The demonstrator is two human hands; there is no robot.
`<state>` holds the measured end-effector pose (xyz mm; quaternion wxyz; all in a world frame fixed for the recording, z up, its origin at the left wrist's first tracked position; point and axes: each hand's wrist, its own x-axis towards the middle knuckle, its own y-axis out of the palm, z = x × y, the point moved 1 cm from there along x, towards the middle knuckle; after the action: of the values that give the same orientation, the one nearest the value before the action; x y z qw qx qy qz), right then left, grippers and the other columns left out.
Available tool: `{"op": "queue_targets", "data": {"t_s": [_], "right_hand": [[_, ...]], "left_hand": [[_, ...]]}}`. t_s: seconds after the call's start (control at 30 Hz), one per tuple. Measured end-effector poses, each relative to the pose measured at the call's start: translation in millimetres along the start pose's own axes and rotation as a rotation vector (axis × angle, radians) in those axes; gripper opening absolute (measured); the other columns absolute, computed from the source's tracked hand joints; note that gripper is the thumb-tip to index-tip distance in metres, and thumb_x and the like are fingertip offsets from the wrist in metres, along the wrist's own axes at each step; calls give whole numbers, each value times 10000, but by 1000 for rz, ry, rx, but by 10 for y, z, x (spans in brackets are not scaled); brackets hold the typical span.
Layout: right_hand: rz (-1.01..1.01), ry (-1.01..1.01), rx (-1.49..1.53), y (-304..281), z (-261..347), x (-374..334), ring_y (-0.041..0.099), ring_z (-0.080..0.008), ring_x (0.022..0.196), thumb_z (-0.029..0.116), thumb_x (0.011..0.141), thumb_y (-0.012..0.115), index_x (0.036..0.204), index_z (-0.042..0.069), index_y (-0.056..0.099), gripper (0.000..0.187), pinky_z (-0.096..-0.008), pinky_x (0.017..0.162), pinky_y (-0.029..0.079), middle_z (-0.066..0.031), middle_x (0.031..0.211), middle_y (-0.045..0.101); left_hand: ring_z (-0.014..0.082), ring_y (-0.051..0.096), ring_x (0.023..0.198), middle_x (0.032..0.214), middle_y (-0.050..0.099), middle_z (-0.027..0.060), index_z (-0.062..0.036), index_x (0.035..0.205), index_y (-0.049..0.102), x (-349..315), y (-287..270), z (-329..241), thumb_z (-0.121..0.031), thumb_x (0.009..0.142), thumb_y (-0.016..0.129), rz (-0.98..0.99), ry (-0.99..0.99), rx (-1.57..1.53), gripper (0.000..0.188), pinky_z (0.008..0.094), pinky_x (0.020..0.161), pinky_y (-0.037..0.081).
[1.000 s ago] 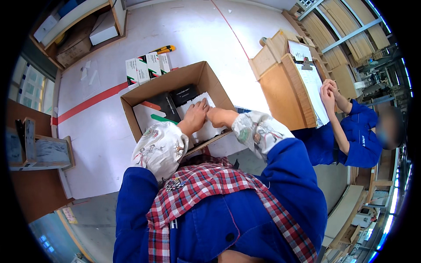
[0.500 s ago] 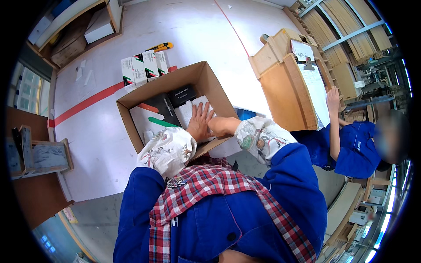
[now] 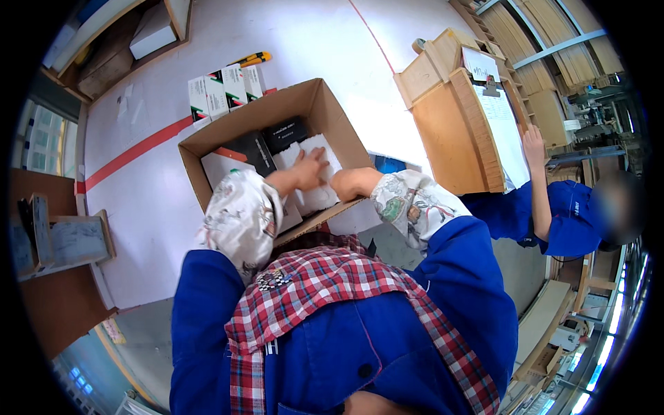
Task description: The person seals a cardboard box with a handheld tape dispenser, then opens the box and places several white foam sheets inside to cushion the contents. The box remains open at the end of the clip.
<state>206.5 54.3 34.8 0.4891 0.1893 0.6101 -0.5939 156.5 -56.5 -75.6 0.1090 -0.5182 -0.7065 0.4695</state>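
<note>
An open cardboard carton stands in front of me on the table. Inside it, a black, white and orange box fills the left part and a smaller black box lies at the back. White padding, apparently foam, covers the right part. My left hand rests on that padding, fingers spread. My right hand reaches over the carton's right side, bent down beside the padding; its fingers are mostly hidden.
Several small white boxes and a yellow utility knife lie behind the carton. At right stands a wooden stand with a clipboard. A co-worker's hand touches the papers there. Shelving occupies the back left.
My left hand has turned and shifted slightly up and left across the white padding, its forearm now more sideways. My right hand stays near the carton's right side.
</note>
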Motion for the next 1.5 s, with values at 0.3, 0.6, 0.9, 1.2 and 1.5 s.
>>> {"op": "queue_targets", "data": {"t_s": [0.3, 0.6, 0.9, 1.2, 1.5], "right_hand": [[-158, -135, -118, -33, 42, 526, 606, -332, 778, 99, 587, 659, 769, -18, 631, 219, -394, 664, 479, -206, 826, 621], [-199, -227, -94, 169, -92, 832, 593, -340, 843, 284, 607, 741, 834, -13, 611, 396, -415, 712, 465, -199, 826, 616], [-579, -140, -217, -4, 124, 601, 323, -395, 1163, 329, 433, 835, 1294, 122, 271, 1050, -619, 744, 430, -242, 1353, 176], [-518, -265, -350, 175, 22, 722, 243, -471, 1198, 401, 534, 779, 1354, 189, 204, 1024, -644, 693, 441, -221, 1389, 148], [-467, -300, -238, 318, -111, 951, 137, -484, 1257, 438, 563, 742, 1352, 291, 179, 981, -741, 795, 289, -151, 1434, 89]], "left_hand": [[281, 552, 996, 1120, 541, 181, -6, 1148, 520, -1065, -1321, -350, -237, 799, 617, -337, -99, -291, 429, 345, 821, 453], [321, 543, 944, 1077, 561, 130, -38, 1062, 562, -1834, -926, -373, -203, 775, 623, -619, -145, -111, 337, 377, 798, 444], [311, 527, 961, 1091, 548, 119, -47, 1019, 561, -2128, -661, -361, -165, 736, 653, -912, -249, 8, 321, 378, 815, 408], [290, 498, 1011, 1113, 527, 140, -39, 1048, 551, -2068, -501, -345, -210, 709, 659, -816, -372, 197, 395, 382, 854, 363], [306, 477, 1039, 1130, 514, 162, -32, 1050, 544, -1991, -448, -277, -239, 683, 671, -670, -424, 265, 440, 407, 893, 341]]}}
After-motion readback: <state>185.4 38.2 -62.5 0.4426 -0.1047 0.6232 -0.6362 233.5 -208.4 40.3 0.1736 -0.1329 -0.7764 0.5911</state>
